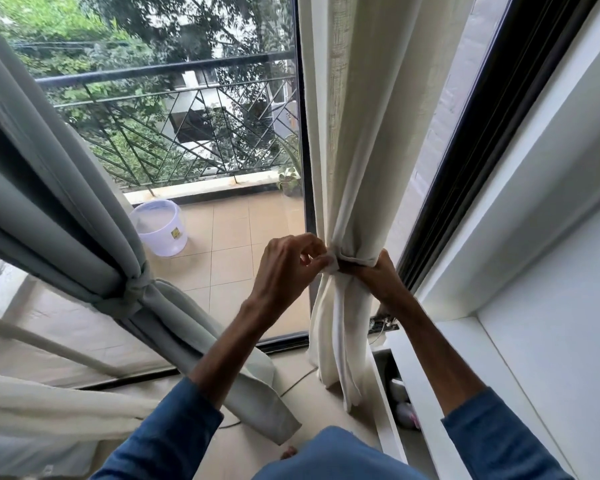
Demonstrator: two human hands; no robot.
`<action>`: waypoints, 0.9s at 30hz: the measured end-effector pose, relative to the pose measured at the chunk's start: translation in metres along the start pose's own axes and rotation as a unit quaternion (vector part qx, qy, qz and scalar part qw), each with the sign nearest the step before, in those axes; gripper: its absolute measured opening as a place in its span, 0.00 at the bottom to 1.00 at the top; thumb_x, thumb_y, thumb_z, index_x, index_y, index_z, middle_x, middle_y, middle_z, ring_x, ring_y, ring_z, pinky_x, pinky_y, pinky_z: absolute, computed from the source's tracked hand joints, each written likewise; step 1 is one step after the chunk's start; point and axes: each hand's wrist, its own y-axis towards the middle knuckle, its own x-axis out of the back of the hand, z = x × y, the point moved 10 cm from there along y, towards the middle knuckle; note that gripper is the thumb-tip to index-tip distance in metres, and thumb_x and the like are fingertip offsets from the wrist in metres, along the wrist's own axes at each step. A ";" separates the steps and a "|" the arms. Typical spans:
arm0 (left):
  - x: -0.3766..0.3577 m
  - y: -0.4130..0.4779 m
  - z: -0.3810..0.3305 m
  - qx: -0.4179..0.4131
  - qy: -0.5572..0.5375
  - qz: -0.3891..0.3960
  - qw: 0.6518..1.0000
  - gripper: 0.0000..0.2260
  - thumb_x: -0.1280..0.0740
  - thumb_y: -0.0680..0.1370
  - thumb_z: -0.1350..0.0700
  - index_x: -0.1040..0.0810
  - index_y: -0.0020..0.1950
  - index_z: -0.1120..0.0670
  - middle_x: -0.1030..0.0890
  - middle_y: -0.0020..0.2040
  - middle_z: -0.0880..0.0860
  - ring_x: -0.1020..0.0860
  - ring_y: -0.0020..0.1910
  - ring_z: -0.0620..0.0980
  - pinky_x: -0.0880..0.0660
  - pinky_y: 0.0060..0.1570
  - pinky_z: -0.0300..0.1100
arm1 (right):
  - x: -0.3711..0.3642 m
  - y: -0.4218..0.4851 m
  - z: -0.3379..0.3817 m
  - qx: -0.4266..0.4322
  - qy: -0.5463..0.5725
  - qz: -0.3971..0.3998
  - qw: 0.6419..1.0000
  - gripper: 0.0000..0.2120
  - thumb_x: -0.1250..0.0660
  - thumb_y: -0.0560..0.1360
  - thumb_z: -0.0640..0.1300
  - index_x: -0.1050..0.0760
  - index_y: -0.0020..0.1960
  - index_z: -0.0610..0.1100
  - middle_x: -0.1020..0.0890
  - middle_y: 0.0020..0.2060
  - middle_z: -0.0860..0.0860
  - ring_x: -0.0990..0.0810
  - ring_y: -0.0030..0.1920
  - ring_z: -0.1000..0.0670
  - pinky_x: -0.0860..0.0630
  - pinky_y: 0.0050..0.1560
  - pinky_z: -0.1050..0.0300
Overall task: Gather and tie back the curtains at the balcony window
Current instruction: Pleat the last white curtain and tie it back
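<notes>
While the cream curtain [357,161] hangs bunched into a narrow column at the right edge of the balcony window, both hands work at its waist. A cream tieback [358,260] wraps across the front of the bundle there, cinching the folds so the fabric flares out again below it and reaches the floor.

The left hand [286,268] sits just left of the bundle with its fingers curled; thumb and fingertips pinch the short loose end of the tieback that sticks out on that side. The right hand [381,273] is pressed against the right side of the bundle at the same height, curled round the gathered cloth at the band. Its fingertips are hidden behind the fabric, so how they lie cannot be told. Both forearms come up from blue sleeves [174,434].

On the left, the grey curtain [49,188] is already gathered and bound by its own grey tie [137,292], with its tail trailing onto the floor.

Through the glass, a white bucket [161,226] stands on the tan balcony tiles, near the dark metal railing [174,109]. A potted plant [289,178] stands in the far right corner of the balcony. A white ledge [465,368] runs along the right, beside the dark window frame [465,133].
</notes>
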 end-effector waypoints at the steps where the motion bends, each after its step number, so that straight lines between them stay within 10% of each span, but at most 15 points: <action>1: 0.000 0.001 -0.003 -0.012 0.012 -0.001 1.000 0.06 0.22 0.71 0.52 0.17 0.41 0.51 0.17 0.34 0.44 0.23 0.31 0.40 0.23 0.37 0.41 | 0.000 0.000 0.002 0.000 -0.004 0.005 1.000 0.12 0.21 0.70 0.36 0.15 0.50 0.49 0.12 0.47 0.50 0.14 0.50 0.51 0.18 0.52 0.54; 8: -0.003 0.002 -0.012 -0.055 0.033 0.002 0.998 0.05 0.22 0.71 0.54 0.16 0.41 0.52 0.19 0.35 0.46 0.28 0.34 0.41 0.26 0.35 0.41 | -0.005 0.001 0.015 0.018 -0.025 0.039 0.999 0.17 0.20 0.66 0.42 0.14 0.49 0.61 0.12 0.49 0.54 0.14 0.53 0.51 0.18 0.56 0.53; 17: -0.009 0.013 0.011 -0.032 0.014 0.055 0.998 0.19 0.22 0.71 0.47 0.21 0.55 0.55 0.21 0.48 0.47 0.28 0.40 0.42 0.33 0.40 0.31 | -0.002 0.008 0.008 -0.008 -0.036 0.093 0.995 0.20 0.21 0.70 0.34 0.18 0.58 0.49 0.13 0.53 0.51 0.16 0.56 0.53 0.19 0.54 0.62; 20: -0.026 0.012 0.000 -0.046 0.004 0.156 0.987 0.07 0.27 0.77 0.53 0.18 0.41 0.53 0.22 0.34 0.47 0.26 0.31 0.43 0.34 0.33 0.29 | -0.002 0.012 0.007 -0.012 -0.049 0.111 0.993 0.21 0.21 0.69 0.35 0.20 0.61 0.45 0.14 0.54 0.49 0.16 0.56 0.53 0.19 0.54 0.61; 27: -0.025 0.010 0.002 -0.022 0.062 0.054 0.996 0.23 0.27 0.77 0.57 0.35 0.27 0.53 0.34 0.26 0.49 0.36 0.29 0.52 0.41 0.32 0.41 | 0.000 0.025 -0.004 -0.020 -0.051 0.092 0.994 0.24 0.18 0.67 0.39 0.19 0.61 0.45 0.14 0.55 0.47 0.16 0.58 0.46 0.19 0.59 0.49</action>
